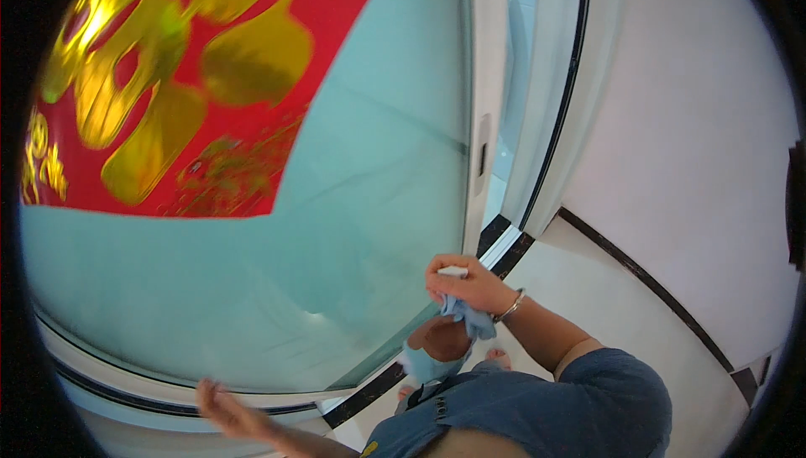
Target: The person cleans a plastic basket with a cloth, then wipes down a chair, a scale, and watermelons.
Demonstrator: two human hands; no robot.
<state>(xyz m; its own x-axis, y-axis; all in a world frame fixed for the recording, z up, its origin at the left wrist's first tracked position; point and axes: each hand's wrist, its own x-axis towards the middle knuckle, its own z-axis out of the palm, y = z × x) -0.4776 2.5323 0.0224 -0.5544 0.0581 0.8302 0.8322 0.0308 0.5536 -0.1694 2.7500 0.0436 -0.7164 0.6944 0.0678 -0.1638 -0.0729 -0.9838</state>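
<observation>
My right hand (pixel 463 285), with a bracelet (pixel 511 305) at the wrist, is closed around a light blue cloth (pixel 469 319) that hangs down below the fingers. Something white shows between thumb and fingers; whether it is part of the cloth I cannot tell. This hand is in front of the lower corner of a sliding glass door (pixel 378 219), by its white frame edge (pixel 473 225). At the lower left, my left hand (pixel 227 409) is slightly blurred and holds nothing, fingers apart, before the door frame's left side. Below the cloth is a brown and light blue shape I cannot identify.
A red sheet with large gold characters (pixel 252 55) covers the glass's upper left. A recessed latch (pixel 483 156) sits in the frame. A narrow gap separates it from the white jamb (pixel 554 111). A track (pixel 504 247) crosses the floor, beside a pale wall (pixel 686 130).
</observation>
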